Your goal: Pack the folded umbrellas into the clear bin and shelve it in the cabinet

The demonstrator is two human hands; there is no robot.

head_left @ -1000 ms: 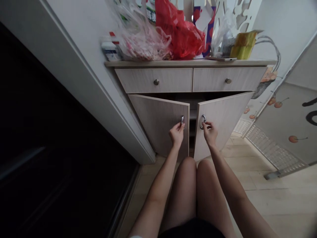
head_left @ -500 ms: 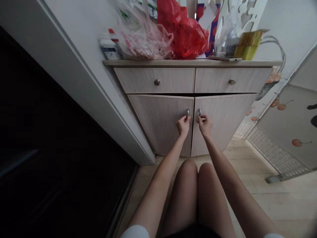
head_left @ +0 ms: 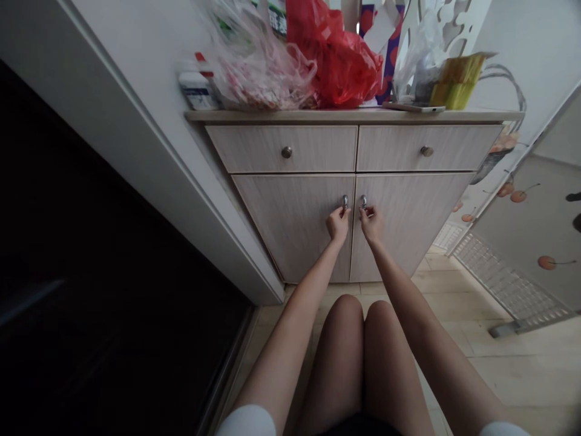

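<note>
A pale wood-grain cabinet has two lower doors, and both lie flush with its front. My left hand (head_left: 338, 223) pinches the metal handle (head_left: 345, 200) of the left door (head_left: 290, 224). On the right door (head_left: 403, 224), the matching metal handle (head_left: 364, 200) is pinched in the fingers of my right hand (head_left: 371, 223). The hands are side by side, one on each side of the seam between the doors. Above them are two drawers, the left drawer (head_left: 254, 148) and the right drawer (head_left: 390, 151), both closed, each with a round knob.
On the cabinet top (head_left: 281, 115) stand a white bottle (head_left: 197, 89), a clear plastic bag (head_left: 263, 79), a red plastic bag (head_left: 340, 66), a phone-like flat object (head_left: 414, 107) and a yellow container (head_left: 458, 82). A cherry-patterned panel (head_left: 535, 224) is at right, a dark doorway at left.
Both lower doors have swung inward from slightly ajar to flush, and the dark gap along their top edge is gone. My hands moved forward with the handles.
</note>
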